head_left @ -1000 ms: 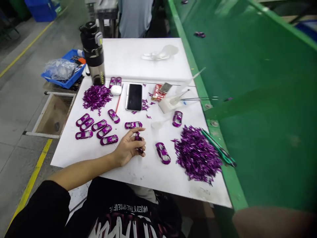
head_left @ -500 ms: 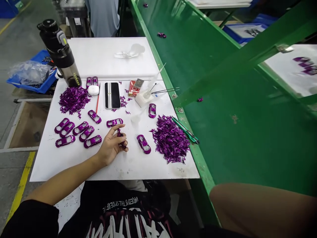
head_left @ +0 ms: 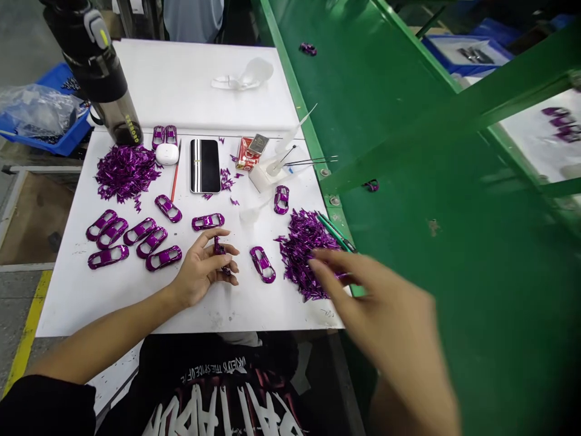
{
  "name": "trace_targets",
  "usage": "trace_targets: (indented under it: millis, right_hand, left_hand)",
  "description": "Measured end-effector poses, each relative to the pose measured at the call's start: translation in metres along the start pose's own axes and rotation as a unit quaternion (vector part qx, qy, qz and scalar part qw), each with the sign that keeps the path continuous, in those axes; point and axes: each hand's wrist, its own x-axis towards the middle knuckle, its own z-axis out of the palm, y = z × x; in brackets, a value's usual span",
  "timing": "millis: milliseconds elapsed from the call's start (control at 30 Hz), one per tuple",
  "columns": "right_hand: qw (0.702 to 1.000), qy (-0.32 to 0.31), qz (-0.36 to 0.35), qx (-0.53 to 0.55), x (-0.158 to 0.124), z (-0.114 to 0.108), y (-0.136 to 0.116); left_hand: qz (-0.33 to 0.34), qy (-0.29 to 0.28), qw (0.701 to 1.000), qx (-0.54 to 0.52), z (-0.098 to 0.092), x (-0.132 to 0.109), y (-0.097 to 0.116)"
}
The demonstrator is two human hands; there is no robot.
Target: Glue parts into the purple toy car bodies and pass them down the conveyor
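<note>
I monitored the left hand (head_left: 200,271) gripping a toy car (head_left: 218,247) — long axis roughly fore-and-aft; the purple pile (head_left: 300,247) lay rightward, nearer the blurred right hand (head_left: 390,315) — its grip I could not determine.

The blurred right hand (head_left: 385,309) hides part of the purple pile (head_left: 304,245), and the view's upper edge crops the bottle (head_left: 97,75).

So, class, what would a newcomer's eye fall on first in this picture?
Probably the shiny purple heap on the right of the white table, partly hidden by the large, blurred right hand. Next, the left hand, near the table's front edge, holding a small purple piece. Then the tall bottle at the table's left side, just behind a second purple heap.
</note>
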Motion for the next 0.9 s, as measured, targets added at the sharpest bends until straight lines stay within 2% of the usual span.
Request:
trace_targets:
  millis: [67, 167, 233, 333, 467, 533, 633, 700, 800, 900]
  right_hand:
    - [0.999, -0.015, -0.034, -0.007, -0.001, 0.025, 0.003]
    - [0.995, -0.026, -0.03, -0.09, 0.006, 0.056, 0.01]
    - [0.99, -0.05, -0.034, -0.126, 0.017, 0.069, 0.015]
    - [0.988, -0.075, -0.07, -0.119, 0.033, 0.079, 0.022]
    - [0.989, -0.068, -0.098, -0.092, 0.042, 0.081, 0.024]
    - [0.993, -0.053, -0.086, -0.067, 0.041, 0.077, 0.018]
    - [0.999, 0.015, -0.012, 0.05, 0.036, 0.067, -0.001]
    - [0.985, 0.019, 0.021, 0.169, 0.033, 0.059, -0.018]
    - [0.961, -0.036, -0.016, 0.273, 0.031, 0.053, -0.042]
    - [0.97, -0.006, -0.091, 0.225, 0.031, 0.061, -0.059]
  left_hand:
    - [-0.009, -0.01, 1.0, 0.006, 0.0, 0.0, 0.001]
    - [-0.016, -0.023, 0.999, 0.02, 0.001, 0.0, 0.002]
    - [-0.019, -0.022, 0.999, 0.028, 0.002, 0.0, 0.003]
    - [-0.02, -0.009, 0.999, 0.038, 0.004, 0.0, 0.005]
    - [-0.013, -0.017, 0.999, 0.05, 0.004, 0.0, 0.004]
    - [-0.003, -0.027, 0.998, 0.053, 0.004, 0.001, 0.002]
    - [0.013, -0.029, 0.998, 0.055, 0.004, 0.001, 0.001]
    - [0.021, -0.024, 0.998, 0.048, 0.004, 0.001, 0.001]
    - [0.034, -0.002, 0.999, 0.029, 0.003, 0.002, 0.002]
    - [0.041, 0.023, 0.999, 0.019, 0.001, 0.004, 0.003]
